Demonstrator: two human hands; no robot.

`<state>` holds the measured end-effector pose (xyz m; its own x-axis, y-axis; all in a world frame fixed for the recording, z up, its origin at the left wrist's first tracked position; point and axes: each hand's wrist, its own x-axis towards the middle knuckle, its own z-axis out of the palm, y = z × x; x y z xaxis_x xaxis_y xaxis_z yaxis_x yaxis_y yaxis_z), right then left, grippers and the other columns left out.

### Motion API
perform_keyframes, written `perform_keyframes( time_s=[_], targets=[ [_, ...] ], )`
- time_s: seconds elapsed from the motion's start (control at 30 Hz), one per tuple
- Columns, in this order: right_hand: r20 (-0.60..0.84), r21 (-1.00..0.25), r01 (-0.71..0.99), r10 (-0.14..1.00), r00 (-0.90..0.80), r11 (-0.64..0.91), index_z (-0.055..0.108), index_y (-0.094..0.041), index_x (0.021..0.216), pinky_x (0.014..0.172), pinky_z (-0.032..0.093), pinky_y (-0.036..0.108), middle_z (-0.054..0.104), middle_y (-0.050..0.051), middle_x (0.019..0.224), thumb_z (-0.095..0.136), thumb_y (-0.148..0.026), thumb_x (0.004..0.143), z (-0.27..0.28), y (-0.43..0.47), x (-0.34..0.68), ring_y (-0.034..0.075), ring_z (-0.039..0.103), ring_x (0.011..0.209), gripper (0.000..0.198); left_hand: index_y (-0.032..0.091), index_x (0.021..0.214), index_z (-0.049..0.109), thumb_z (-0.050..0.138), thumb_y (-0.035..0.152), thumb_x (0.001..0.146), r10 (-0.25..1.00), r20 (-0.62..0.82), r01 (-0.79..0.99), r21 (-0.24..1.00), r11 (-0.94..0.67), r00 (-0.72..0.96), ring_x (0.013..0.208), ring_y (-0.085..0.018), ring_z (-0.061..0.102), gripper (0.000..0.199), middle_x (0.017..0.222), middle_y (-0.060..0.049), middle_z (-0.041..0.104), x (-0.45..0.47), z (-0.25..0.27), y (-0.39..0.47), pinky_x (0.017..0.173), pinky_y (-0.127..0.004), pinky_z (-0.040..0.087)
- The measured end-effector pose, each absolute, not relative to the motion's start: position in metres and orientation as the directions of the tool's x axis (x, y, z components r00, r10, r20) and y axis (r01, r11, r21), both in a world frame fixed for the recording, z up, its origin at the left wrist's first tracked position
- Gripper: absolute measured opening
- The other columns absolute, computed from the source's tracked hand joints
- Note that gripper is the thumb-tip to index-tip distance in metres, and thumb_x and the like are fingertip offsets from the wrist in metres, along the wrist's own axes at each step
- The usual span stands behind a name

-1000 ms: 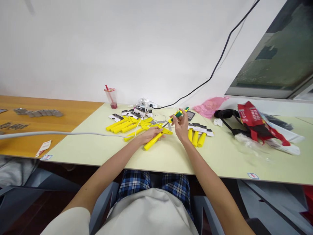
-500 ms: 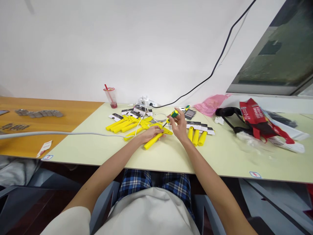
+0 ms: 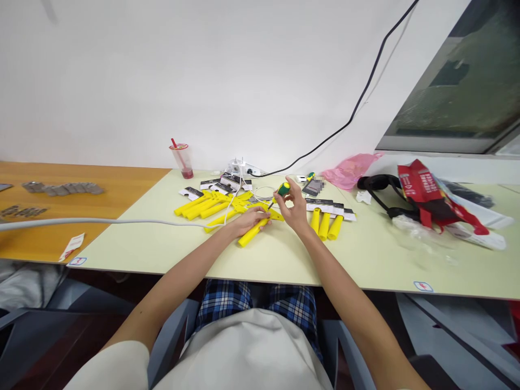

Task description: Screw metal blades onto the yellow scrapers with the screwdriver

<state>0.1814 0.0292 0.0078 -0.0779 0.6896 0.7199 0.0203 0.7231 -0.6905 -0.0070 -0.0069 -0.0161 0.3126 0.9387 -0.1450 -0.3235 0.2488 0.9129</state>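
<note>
Closed around the yellow handle (image 3: 251, 235) over the near middle of the table (image 3: 365, 265), my left hand (image 3: 251, 218) steadies it, and my right hand (image 3: 293, 208) pinches the green-and-yellow screwdriver (image 3: 283, 189). From here I can't tell whether its tip is seated; a skewed push could slip into the left fingers, and the white cable (image 3: 229, 205) just left might snag that wrist.

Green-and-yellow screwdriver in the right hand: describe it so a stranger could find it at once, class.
Against the white wall stands a pale green table. Above its middle, a bare right hand holds the green-and-yellow screwdriver, shaft slanting down towards a yellow tool. The similar green-and-yellow handle farther back lies unheld.
</note>
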Motion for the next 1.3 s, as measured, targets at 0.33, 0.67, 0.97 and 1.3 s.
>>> perform_keyframes(
  time_s=[0.33, 0.67, 0.97, 1.3],
  targets=[
    [0.774, -0.606, 0.121, 0.618, -0.135, 0.786, 0.056, -0.034, 0.163, 0.088, 0.067, 0.040, 0.081, 0.007, 0.119, 0.069, -0.050, 0.107, 0.012, 0.024, 0.182, 0.026, 0.079, 0.106, 0.059, 0.018, 0.086, 0.060, 0.093, 0.018, 0.081, 0.945, -0.137, -0.335, 0.912, 0.238, 0.298, 0.079, -0.016, 0.070, 0.033, 0.086, -0.004, 0.065, -0.006, -0.017, -0.006, 0.050, -0.023, 0.042],
    [0.854, -0.488, 0.118, 0.501, -0.140, 0.865, 0.046, -0.027, 0.167, 0.092, 0.068, 0.043, 0.082, 0.009, 0.115, 0.067, -0.047, 0.111, 0.003, 0.034, 0.181, 0.025, 0.081, 0.102, 0.062, 0.019, 0.087, 0.059, 0.096, 0.016, 0.076, 0.949, -0.131, -0.354, 0.906, 0.232, 0.286, 0.077, -0.017, 0.072, 0.038, 0.085, -0.004, 0.067, -0.006, -0.021, -0.003, 0.048, -0.022, 0.042],
    [0.867, -0.488, 0.164, 0.498, -0.019, 0.857, 0.053, -0.028, 0.150, 0.080, 0.067, 0.039, 0.077, 0.003, 0.103, 0.081, -0.051, 0.102, 0.000, 0.037, 0.180, 0.023, 0.078, 0.090, 0.060, 0.020, 0.093, 0.058, 0.096, 0.020, 0.079, 0.949, -0.121, -0.378, 0.897, 0.231, 0.293, 0.081, -0.018, 0.075, 0.040, 0.092, -0.006, 0.070, -0.006, -0.020, -0.005, 0.047, -0.022, 0.043],
    [0.899, -0.349, 0.313, 0.410, -0.152, 0.883, 0.052, -0.027, 0.162, 0.091, 0.067, 0.046, 0.071, 0.010, 0.115, 0.074, -0.053, 0.105, 0.000, 0.048, 0.188, 0.026, 0.074, 0.094, 0.065, 0.021, 0.093, 0.055, 0.090, 0.015, 0.082, 0.958, -0.138, -0.422, 0.875, 0.237, 0.252, 0.077, -0.018, 0.076, 0.037, 0.095, -0.006, 0.071, -0.003, -0.028, 0.000, 0.046, -0.021, 0.044]
  ],
)
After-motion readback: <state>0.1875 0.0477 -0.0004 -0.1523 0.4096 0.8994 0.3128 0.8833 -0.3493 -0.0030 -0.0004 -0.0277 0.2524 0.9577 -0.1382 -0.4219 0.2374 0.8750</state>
